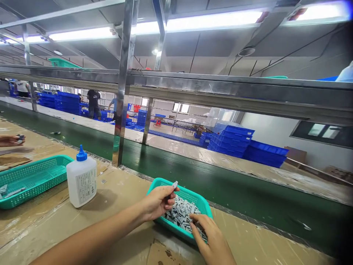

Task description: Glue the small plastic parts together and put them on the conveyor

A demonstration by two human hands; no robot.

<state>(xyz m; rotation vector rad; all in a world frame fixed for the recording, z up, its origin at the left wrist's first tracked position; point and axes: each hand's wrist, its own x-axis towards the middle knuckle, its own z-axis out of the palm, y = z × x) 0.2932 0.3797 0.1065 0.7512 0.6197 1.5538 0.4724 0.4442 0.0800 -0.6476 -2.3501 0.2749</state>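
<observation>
My left hand pinches a small grey plastic part between thumb and fingertips, above a green plastic basket. Many small grey plastic pieces with dark openings fill this basket. At its near right side is my right hand, fingers bent and slightly apart, the tips at the heap of pieces. I see nothing held between them. Part of the heap is hidden behind both hands.
A white bottle with a blue cap stands left of my forearm. Beyond it lies another green basket with a few grey parts. Another person's hand holds a dark piece. A green conveyor belt runs behind a metal post.
</observation>
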